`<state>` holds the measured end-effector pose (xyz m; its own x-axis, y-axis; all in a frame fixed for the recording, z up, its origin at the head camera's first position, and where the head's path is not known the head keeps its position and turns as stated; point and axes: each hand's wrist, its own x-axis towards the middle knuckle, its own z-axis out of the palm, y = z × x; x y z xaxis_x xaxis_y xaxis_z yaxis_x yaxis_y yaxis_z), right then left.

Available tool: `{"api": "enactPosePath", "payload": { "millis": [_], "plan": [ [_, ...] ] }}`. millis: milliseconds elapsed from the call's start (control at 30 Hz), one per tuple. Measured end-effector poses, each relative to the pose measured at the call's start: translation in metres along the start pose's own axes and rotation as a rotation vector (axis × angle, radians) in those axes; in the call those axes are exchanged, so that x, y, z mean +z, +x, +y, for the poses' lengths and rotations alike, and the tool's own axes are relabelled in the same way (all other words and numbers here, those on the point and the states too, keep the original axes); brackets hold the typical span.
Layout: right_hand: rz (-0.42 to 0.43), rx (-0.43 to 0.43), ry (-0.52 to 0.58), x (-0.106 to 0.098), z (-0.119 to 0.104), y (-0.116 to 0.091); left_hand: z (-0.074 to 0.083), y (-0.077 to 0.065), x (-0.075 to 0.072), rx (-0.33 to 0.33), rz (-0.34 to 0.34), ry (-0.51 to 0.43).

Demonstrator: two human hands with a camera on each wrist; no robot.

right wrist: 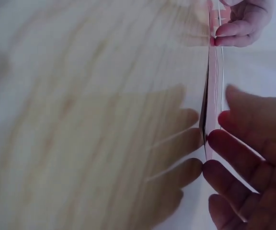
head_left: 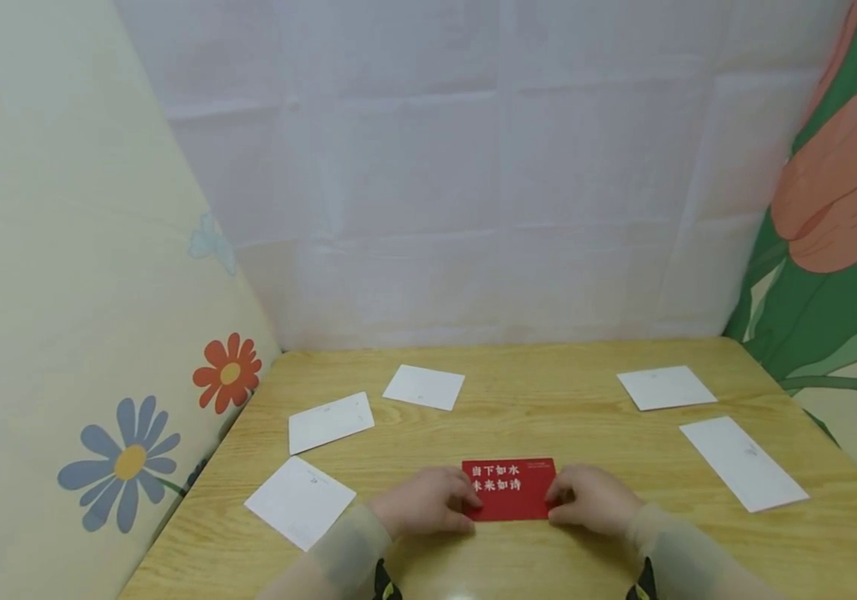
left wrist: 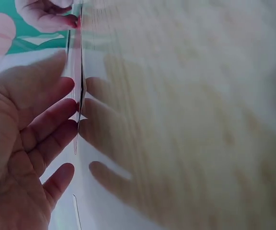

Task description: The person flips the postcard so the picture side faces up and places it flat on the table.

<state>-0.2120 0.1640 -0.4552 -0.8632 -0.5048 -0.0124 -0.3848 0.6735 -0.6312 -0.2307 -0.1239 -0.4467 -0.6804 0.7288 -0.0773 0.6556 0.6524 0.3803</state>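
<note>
Hands [head_left: 428, 502] at red card [head_left: 513, 496] amid white cards [head_left: 331, 422]

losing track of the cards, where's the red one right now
The red card is low in the head view, slightly right of centre, between the left hand and right hand.

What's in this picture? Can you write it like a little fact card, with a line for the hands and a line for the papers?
Table: wooden table
Middle card: red card with white writing, between the two hands
Left hand: left hand, fingertips at the red card's left end
Right hand: right hand, fingertips at the red card's right end
Other papers: five white cards, three left of the red card, two right
Left wall: red flower and blue flower
Back: white cloth
</note>
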Motion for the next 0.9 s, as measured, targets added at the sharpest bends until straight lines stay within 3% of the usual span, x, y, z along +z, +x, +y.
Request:
{"api": "enactPosePath", "payload": {
  "millis": [133,367,533,900],
  "plan": [
    [0.020,0.018,-0.039,0.004,-0.008,-0.001,0.004,-0.003,0.001,-0.012,-0.019,0.044],
    [0.023,-0.045,-0.321,0.012,-0.029,-0.005,0.016,-0.007,0.003,-0.045,-0.094,0.152],
    [-0.011,-0.036,-0.401,0.019,-0.040,-0.009,0.020,-0.006,0.005,-0.064,-0.101,0.168],
    [-0.092,0.177,-0.486,0.029,-0.055,-0.008,0.032,0.003,0.004,-0.102,-0.147,0.179]
  ]
}}
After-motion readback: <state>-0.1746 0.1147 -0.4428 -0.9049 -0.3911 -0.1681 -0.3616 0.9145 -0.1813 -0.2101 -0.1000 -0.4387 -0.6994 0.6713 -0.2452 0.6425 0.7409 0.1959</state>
